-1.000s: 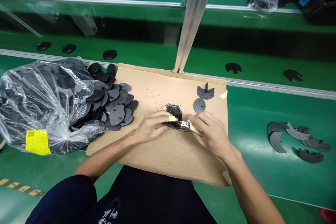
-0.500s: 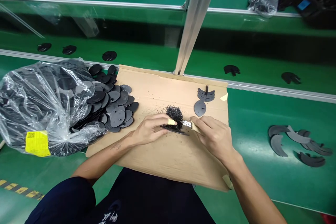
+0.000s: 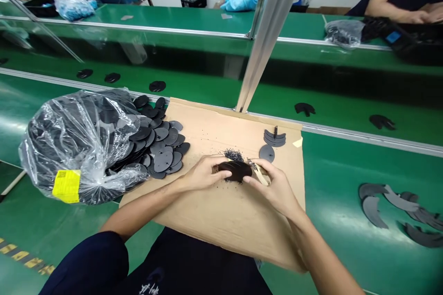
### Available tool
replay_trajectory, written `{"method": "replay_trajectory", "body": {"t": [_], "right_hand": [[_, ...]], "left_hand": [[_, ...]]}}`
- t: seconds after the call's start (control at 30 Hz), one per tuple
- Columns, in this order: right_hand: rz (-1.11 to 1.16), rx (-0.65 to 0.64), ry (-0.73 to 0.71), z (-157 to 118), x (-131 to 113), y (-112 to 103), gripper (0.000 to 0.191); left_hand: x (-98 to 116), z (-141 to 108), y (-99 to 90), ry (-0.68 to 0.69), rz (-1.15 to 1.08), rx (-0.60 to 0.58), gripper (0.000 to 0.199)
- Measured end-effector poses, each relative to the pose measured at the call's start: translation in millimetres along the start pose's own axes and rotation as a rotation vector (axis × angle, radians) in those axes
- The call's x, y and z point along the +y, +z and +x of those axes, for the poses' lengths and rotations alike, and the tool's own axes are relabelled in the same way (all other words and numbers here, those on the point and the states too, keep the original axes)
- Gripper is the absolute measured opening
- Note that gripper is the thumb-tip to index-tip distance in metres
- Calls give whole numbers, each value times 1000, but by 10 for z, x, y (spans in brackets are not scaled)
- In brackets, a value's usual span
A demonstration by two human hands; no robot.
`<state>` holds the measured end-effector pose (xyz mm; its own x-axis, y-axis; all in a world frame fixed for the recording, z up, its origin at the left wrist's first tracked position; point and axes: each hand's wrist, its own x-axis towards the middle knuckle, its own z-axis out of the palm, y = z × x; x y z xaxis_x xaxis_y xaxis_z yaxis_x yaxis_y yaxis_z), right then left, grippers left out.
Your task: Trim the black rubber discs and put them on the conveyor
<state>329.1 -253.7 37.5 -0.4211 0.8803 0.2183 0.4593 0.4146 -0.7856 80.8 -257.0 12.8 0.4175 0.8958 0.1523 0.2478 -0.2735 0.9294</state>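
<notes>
My left hand (image 3: 202, 173) grips the left edge of a black oval plastic disc (image 3: 235, 171), thumb in front and fingers behind. The disc is tilted up, its broad face toward me. My right hand (image 3: 275, 184) holds a pair of small nippers (image 3: 258, 173) with cream handles and a metal head. Its fingertips also reach the right edge of the disc. Just behind the disc lies a heap of small black plastic scraps (image 3: 233, 154), partly hidden by it. Everything is over a brown cardboard sheet (image 3: 207, 221).
A clear bag (image 3: 79, 133) of black discs lies at left, with loose discs (image 3: 162, 159) spilling from it. Another disc (image 3: 266, 152) and a curved part (image 3: 274, 138) lie behind my right hand. Curved pieces (image 3: 374, 212) lie at right. A metal post (image 3: 258, 55) stands behind; a co-worker's hands (image 3: 422, 16) show beyond.
The disc has turned from nearly edge-on to facing me. The nippers have swung away from its edge, and my right fingertips have come to the disc. The view has tilted up.
</notes>
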Motion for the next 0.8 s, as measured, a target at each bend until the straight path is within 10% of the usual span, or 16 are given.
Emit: {"method": "replay_trajectory", "body": {"t": [0.17,0.37,0.5,0.6,0.8], "right_hand": [[-38,133,-140,78,-168,90,9],[-214,137,-314,-44,-141,-65,19],[-430,161,-291,-429,175,-65,28],[-564,132,-230,-764,366,47,32],[-727,159,-199,-1089,483,208,49]], "left_hand": [[-70,107,13,-101,-305,-131,69],[16,448,-366,-18,-13,-412,20],[88,977,-1119,178,595,-135,14],[-2,1424,-1601,-6,962,81,20],[-299,1784,-1763,-201,1063,169,26]]}}
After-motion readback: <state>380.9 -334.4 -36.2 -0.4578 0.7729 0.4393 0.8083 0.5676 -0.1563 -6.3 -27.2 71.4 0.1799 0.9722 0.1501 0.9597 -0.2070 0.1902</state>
